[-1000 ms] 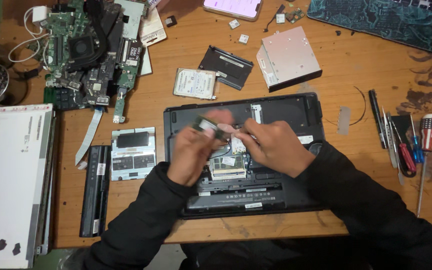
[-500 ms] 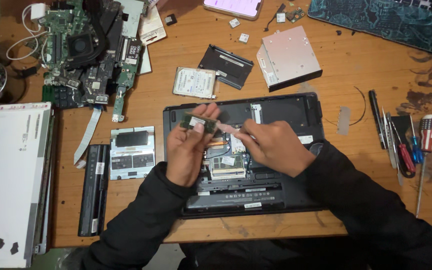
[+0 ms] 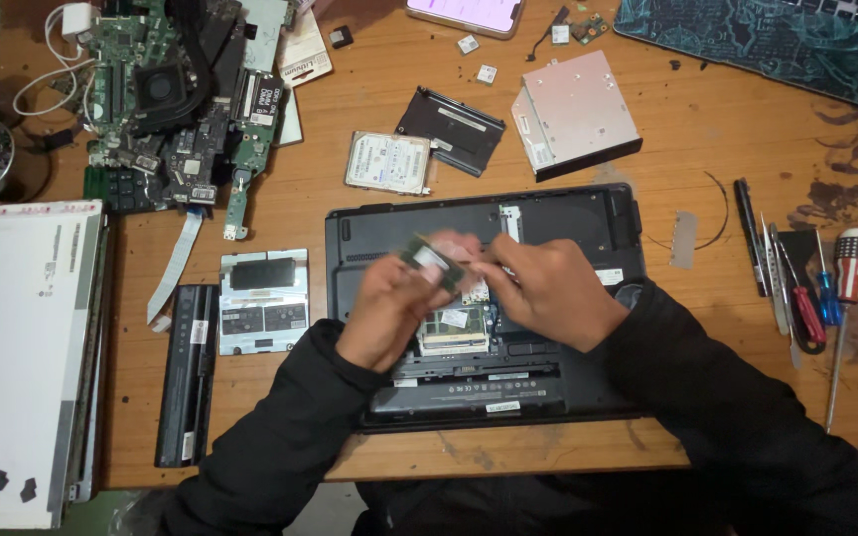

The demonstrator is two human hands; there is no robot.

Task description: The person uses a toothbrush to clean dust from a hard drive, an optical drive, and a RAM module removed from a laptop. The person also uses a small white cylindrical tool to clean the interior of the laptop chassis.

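Observation:
An upturned black laptop base (image 3: 558, 223) lies on the wooden table in front of me with its bottom panel off. My left hand (image 3: 389, 313) holds a small green memory module (image 3: 431, 260) just above the open bay. My right hand (image 3: 548, 293) touches the module's right end with its fingertips. Another memory module (image 3: 454, 328) sits in the bay under my hands.
A hard drive (image 3: 386, 162), a black bracket (image 3: 449, 129) and a silver optical drive (image 3: 574, 114) lie beyond the laptop. A removed cover panel (image 3: 263, 301) and a black battery (image 3: 184, 372) lie left, a screen panel (image 3: 17, 347) far left, screwdrivers (image 3: 806, 298) right, circuit boards (image 3: 171, 99) top left.
Both hands have shifted slightly down and left with the memory module, which now sits a little lower over the bay.

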